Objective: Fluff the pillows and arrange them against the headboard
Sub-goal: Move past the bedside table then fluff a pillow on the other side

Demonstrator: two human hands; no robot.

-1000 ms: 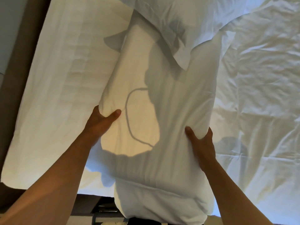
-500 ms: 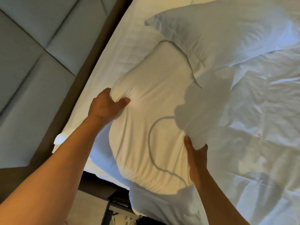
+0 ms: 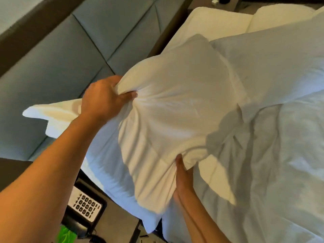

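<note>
The person is gripping one white pillow (image 3: pixel 171 120) with both hands: the left hand (image 3: pixel 103 97) is bunching the cover at the pillow's headboard-side edge, fingers closed tight into the fabric, and the right hand (image 3: pixel 182 174) is pinching the opposite edge from below. The pillow is hanging lifted over the head corner of the bed (image 3: pixel 201 23), its loose case flap (image 3: pixel 50 114) trailing toward the padded grey headboard (image 3: pixel 61 67). Judging by this, the fluffing of this pillow is under way and the placing is still to come.

A second pillow (image 3: pixel 273 67) is lying flat farther along the head end, touching the held one and not propped up, so it seems to be waiting its turn. A rumpled white duvet (image 3: pixel 280 163) is covering the rest of the bed.

Beside the bed, below the held pillow, a dark unit with a keypad (image 3: pixel 86 206) is sitting on a low stand, with something green (image 3: pixel 67 234) near it. The lying pillow is crowding the space where the held one should go.
</note>
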